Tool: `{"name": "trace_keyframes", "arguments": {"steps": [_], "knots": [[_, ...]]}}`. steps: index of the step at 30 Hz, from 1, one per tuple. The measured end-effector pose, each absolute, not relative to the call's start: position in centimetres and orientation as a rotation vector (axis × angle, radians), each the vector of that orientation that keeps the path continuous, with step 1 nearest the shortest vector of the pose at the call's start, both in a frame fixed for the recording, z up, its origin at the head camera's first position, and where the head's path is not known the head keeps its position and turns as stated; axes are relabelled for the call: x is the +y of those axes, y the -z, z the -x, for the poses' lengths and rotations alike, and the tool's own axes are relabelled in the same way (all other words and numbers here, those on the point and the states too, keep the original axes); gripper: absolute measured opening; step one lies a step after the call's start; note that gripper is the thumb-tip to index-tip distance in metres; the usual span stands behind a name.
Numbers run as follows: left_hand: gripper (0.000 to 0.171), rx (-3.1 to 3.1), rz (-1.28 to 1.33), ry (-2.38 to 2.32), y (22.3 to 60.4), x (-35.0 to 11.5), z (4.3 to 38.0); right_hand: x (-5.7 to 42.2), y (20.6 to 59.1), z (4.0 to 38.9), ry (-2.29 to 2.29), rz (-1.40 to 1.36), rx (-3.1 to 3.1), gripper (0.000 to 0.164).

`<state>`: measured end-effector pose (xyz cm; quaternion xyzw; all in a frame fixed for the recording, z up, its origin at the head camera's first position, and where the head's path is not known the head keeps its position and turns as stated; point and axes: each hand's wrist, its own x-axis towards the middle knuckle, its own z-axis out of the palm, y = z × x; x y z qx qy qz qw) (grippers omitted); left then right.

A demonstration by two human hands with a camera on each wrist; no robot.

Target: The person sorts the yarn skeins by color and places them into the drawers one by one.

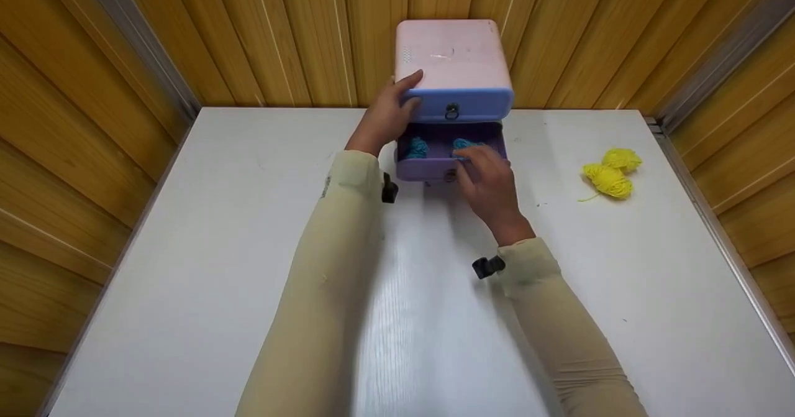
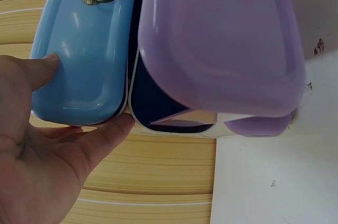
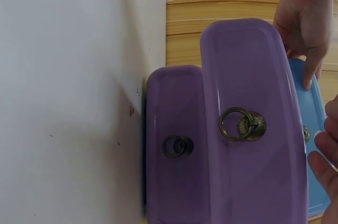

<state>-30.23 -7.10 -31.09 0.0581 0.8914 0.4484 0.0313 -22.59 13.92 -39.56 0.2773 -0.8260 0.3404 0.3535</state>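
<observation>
Here's the head view looking down into the pulled-out purple drawer (image 1: 416,170), teal yarn bundles (image 1: 417,148) lying left and right, while only the right wrist view catches a second purple front (image 3: 174,105) underneath, ring and all! The cabinet (image 1: 450,50), pink on top and blue at its upper front, has its near left corner gripped by the left hand (image 1: 384,117); the right hand (image 1: 490,184), fingers bent, meets the right bundle, whether pinching yarn I can't tell.
</observation>
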Motion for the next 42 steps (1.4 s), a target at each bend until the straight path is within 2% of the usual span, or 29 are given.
{"name": "trace_keyframes", "arguments": {"steps": [42], "knots": [[0.051, 2.761, -0.148, -1.326, 30.8, -6.9, 30.2, 13.6, 43.9, 22.0, -0.880, -0.471, -2.343, 0.016]]}}
